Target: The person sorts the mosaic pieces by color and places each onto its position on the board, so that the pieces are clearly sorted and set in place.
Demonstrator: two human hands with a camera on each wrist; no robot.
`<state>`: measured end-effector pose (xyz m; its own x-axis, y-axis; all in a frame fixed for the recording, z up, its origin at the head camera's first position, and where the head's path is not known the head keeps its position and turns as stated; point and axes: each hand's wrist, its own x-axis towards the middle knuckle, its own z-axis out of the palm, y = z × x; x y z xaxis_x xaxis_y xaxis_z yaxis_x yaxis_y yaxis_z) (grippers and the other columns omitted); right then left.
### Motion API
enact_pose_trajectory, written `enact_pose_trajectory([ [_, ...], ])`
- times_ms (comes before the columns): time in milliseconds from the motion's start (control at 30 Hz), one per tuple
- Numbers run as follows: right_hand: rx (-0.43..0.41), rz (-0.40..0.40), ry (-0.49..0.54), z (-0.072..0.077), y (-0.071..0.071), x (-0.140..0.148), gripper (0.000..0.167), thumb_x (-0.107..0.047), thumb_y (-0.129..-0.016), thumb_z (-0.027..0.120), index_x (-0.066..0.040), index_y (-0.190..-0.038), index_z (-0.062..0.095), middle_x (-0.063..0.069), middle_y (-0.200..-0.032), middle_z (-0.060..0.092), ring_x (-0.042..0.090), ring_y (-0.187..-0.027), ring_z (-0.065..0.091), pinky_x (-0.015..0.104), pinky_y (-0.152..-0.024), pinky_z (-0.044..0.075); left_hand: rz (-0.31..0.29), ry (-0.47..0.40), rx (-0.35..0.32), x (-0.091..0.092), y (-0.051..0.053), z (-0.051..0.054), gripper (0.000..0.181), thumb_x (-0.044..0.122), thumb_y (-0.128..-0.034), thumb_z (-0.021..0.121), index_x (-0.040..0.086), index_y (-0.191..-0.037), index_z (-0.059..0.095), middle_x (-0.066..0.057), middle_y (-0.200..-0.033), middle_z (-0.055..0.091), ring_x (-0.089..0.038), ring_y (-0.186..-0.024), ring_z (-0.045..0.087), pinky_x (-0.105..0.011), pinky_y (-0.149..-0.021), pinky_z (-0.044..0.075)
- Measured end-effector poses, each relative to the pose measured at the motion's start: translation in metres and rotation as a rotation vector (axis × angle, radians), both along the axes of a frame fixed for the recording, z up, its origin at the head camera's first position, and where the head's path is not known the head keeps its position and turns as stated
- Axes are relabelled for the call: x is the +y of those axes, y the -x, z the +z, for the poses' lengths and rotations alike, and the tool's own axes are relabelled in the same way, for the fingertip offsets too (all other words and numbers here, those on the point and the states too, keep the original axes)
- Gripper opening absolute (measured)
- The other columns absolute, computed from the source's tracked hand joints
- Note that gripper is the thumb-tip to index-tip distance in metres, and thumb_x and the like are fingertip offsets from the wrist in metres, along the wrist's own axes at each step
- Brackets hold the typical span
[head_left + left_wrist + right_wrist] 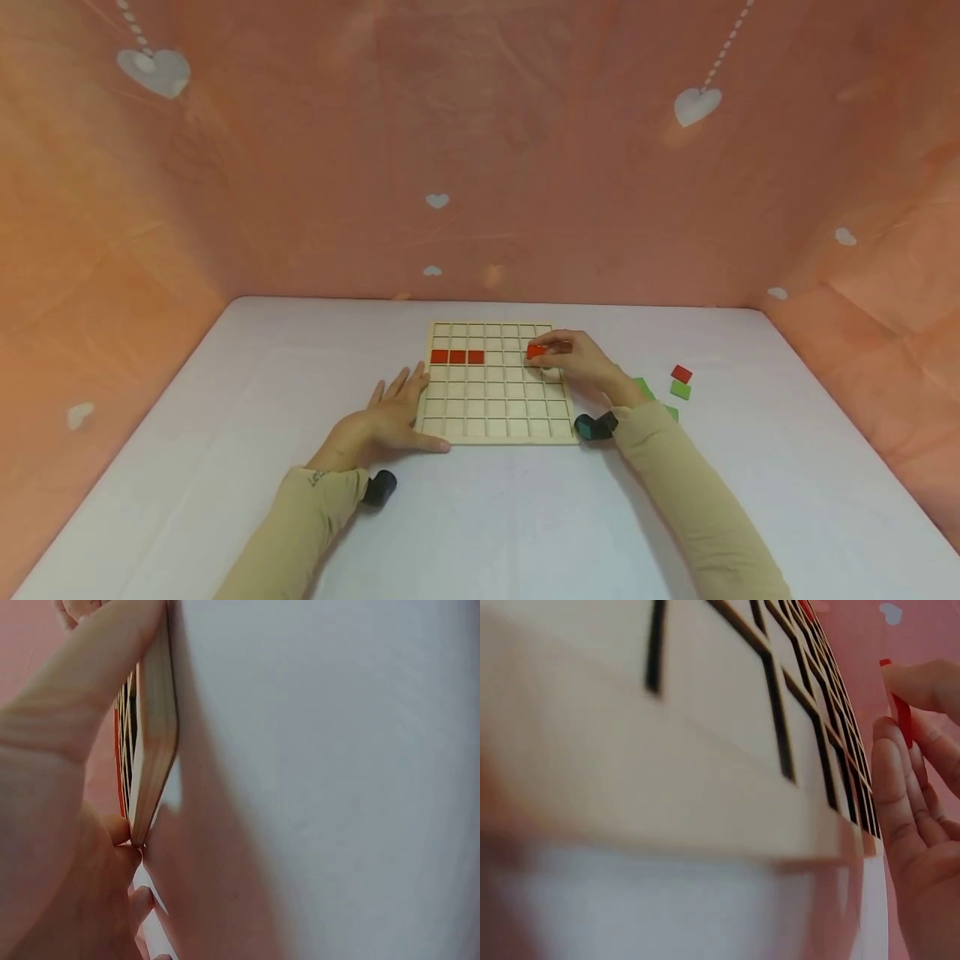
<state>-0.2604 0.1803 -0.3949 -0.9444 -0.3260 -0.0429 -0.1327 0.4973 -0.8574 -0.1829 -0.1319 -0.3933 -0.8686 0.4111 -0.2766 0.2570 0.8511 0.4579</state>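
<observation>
A wooden grid board lies on the table, with 3 red square tiles side by side in one row at its left. My left hand rests at the board's front left corner, its fingers spread along the left side and its thumb at the front edge. Above the right part of the grid, my right hand pinches another red tile between thumb and fingers. The right wrist view shows this red tile tilted and raised off the board.
To the right of the board lie a loose red tile and a green tile. More green tiles are partly hidden by the right forearm. A white cloth covers the table, and a pink curtain hangs behind.
</observation>
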Motion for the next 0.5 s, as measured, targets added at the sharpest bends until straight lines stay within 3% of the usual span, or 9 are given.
enact_pose_trajectory([
  [267,-0.016,-0.001,0.012,-0.003,0.002,-0.010,0.038,-0.017,-0.084,0.074,-0.004,-0.120,0.066,0.012,-0.107,0.069,0.015,-0.093,0.062,0.025,-0.081,0.048,-0.009,0.012,-0.006,-0.001,0.000,0.000,0.114,0.054,-0.0764,0.074,-0.004,-0.151,0.009,-0.019,-0.161,-0.006,-0.039,-0.147,-0.003,-0.059,-0.117,-0.003],
  [500,-0.040,0.008,0.013,-0.001,0.003,-0.019,0.039,-0.017,-0.085,0.074,-0.004,-0.121,0.065,0.013,-0.111,0.067,0.018,-0.098,0.062,0.024,-0.077,0.048,-0.011,0.013,0.003,-0.001,0.002,-0.002,0.115,0.054,-0.0758,0.074,-0.004,-0.151,0.009,-0.019,-0.161,-0.005,-0.039,-0.147,-0.003,-0.060,-0.116,-0.003],
])
